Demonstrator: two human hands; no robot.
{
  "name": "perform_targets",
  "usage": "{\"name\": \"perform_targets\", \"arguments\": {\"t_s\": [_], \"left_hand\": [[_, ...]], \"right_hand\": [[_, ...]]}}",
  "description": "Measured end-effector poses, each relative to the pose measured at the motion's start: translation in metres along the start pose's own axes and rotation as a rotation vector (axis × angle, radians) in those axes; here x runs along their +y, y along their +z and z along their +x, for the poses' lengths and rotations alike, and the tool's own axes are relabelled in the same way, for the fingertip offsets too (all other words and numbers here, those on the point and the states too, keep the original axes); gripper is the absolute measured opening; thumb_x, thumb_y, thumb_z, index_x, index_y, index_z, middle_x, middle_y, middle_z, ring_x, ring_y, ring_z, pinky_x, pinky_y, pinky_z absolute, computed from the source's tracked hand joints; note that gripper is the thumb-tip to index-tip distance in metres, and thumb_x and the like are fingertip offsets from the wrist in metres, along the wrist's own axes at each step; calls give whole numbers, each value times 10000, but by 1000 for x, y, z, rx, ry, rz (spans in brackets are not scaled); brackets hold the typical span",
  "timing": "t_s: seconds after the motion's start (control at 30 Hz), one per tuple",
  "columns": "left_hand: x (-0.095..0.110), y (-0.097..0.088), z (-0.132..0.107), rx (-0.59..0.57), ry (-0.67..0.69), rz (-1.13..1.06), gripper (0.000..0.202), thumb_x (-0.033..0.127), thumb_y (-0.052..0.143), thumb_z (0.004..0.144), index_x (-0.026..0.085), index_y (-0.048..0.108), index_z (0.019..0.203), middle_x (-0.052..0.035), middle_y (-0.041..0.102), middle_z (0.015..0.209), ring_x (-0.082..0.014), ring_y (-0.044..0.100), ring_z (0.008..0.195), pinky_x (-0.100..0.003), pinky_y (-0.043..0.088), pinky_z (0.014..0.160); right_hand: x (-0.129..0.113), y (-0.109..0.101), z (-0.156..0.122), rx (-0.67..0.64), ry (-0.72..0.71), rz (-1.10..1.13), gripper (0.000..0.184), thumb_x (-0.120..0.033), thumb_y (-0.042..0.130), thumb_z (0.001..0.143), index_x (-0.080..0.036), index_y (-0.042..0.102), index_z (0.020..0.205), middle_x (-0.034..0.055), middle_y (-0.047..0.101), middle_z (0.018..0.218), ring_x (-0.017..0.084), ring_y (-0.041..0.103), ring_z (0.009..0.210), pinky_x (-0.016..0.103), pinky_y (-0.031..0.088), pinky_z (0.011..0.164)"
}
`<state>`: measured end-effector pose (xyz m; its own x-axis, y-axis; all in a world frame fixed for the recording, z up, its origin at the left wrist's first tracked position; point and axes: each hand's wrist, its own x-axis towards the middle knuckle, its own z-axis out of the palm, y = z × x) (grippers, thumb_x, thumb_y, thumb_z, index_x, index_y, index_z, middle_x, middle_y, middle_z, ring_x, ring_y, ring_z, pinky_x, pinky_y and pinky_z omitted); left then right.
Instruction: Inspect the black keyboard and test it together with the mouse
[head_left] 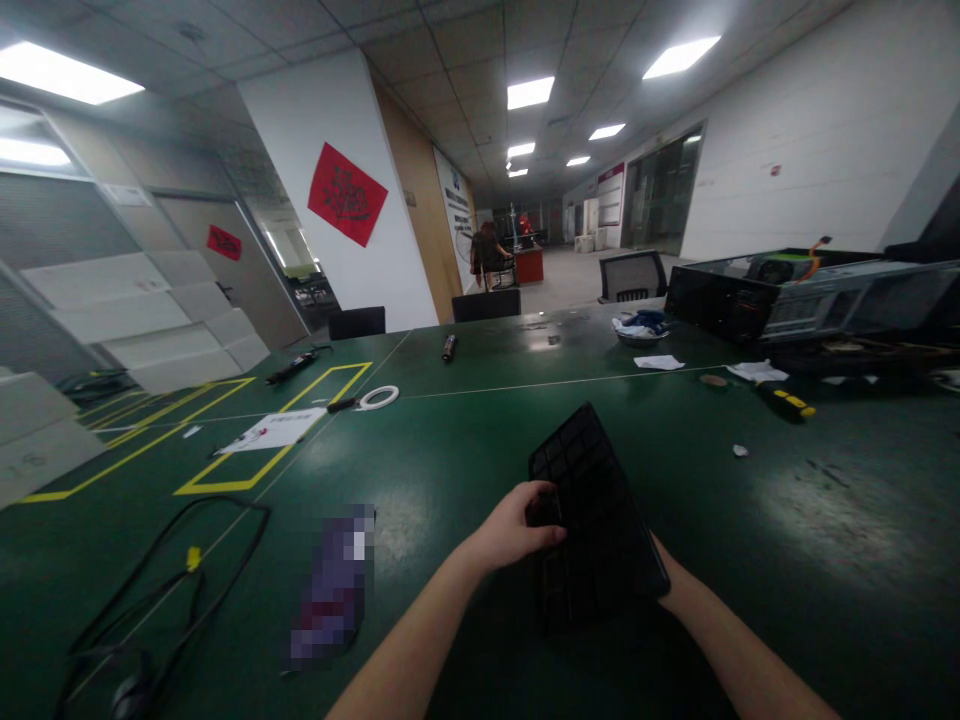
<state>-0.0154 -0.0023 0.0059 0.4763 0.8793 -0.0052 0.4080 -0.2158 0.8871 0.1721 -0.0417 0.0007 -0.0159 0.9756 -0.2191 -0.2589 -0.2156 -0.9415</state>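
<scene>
A black rectangular case [592,500] with a grid of raised squares on its face is held tilted over the green table. My left hand [523,522] is closed at its left edge, with the thumb and forefinger against the dark side. Behind the lower right edge is my right hand [667,575], which bears the case from the back; its fingers are hidden. To the left of my left forearm lies a purple item [332,585], blurred into blocks. The case's exact kind cannot be made out.
A black cable [169,510] loops at the left front. Beyond it are a paper sheet [274,430] within yellow tape, a white ring [379,398] and white boxes [172,330]. An opened computer case [817,300] and a yellow-black screwdriver [787,402] lie right. A person [489,252] sits far off.
</scene>
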Motion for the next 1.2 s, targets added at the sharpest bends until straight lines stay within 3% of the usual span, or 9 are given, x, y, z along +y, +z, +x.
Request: {"name": "perform_targets", "arguments": {"t_s": [0.23, 0.33, 0.43, 0.53, 0.7, 0.83, 1.0, 1.1, 1.2], "left_hand": [[-4, 2, 9, 126, 207, 494, 367, 350, 691, 625, 165, 587, 925, -42, 546, 917, -197, 524, 871, -305, 430, 754], [-6, -21, 18, 299, 158, 600, 316, 358, 646, 670, 168, 586, 916, -44, 562, 906, -192, 536, 874, -288, 428, 752], [-9, -70, 34, 512, -96, 780, 304, 400, 535, 756, 153, 603, 921, -80, 599, 943, -203, 563, 897, -285, 424, 763], [-19, -124, 50, 587, -501, 956, 429, 503, 445, 781, 137, 637, 896, -134, 628, 988, -255, 588, 934, -305, 437, 729], [-47, -168, 61, 623, -708, 980, 448, 460, 486, 759, 71, 663, 897, -230, 638, 999, -332, 592, 961, -369, 455, 727], [-60, -173, 63, 617, -745, 973, 431, 431, 521, 743, 56, 670, 892, -241, 642, 987, -353, 594, 957, -396, 464, 733], [-40, -169, 55, 630, -649, 1007, 379, 240, 368, 831, 13, 622, 997, -269, 603, 1045, -337, 578, 998, -419, 445, 797], [-29, -137, 29, 563, -498, 1020, 400, 72, 315, 802, 76, 575, 1106, -182, 591, 1131, -220, 555, 1061, -313, 414, 889], [-33, -85, -10, 396, -294, 987, 553, -17, 299, 737, 142, 489, 1231, -92, 554, 1232, -138, 505, 1133, -239, 367, 961]], "right_hand": [[9, -2, 12, -128, -160, -331, 333, -472, 612, 640, -227, 646, 863, 66, 675, 841, 284, 594, 907, 478, 479, 800], [9, -4, 15, -178, -256, -454, 338, -381, 632, 647, -245, 636, 956, 54, 631, 1044, 290, 473, 1129, 480, 367, 970], [12, -10, 15, -205, -225, -578, 427, -318, 615, 672, -274, 569, 1094, 35, 496, 1243, 268, 327, 1256, 465, 283, 1041], [15, -13, 14, -233, -157, -691, 449, -305, 540, 736, -288, 481, 1180, 36, 369, 1336, 238, 357, 1233, 432, 336, 1011], [17, -10, 17, -240, -142, -734, 447, -283, 526, 739, -277, 469, 1182, 41, 353, 1345, 229, 377, 1220, 406, 330, 1018], [19, -10, 18, -268, -113, -710, 473, -297, 532, 734, -276, 457, 1200, 40, 319, 1367, 227, 368, 1232, 382, 334, 1013], [15, -11, 16, -268, -129, -721, 461, -302, 531, 738, -281, 457, 1192, 38, 327, 1360, 224, 360, 1235, 386, 320, 1022], [11, -9, 13, -274, -113, -723, 456, -293, 526, 740, -273, 456, 1191, 44, 317, 1364, 224, 368, 1228, 387, 329, 1017], [10, -10, 13, -266, -117, -745, 456, -288, 522, 742, -260, 458, 1193, 50, 320, 1360, 226, 370, 1225, 379, 343, 1006]]}}
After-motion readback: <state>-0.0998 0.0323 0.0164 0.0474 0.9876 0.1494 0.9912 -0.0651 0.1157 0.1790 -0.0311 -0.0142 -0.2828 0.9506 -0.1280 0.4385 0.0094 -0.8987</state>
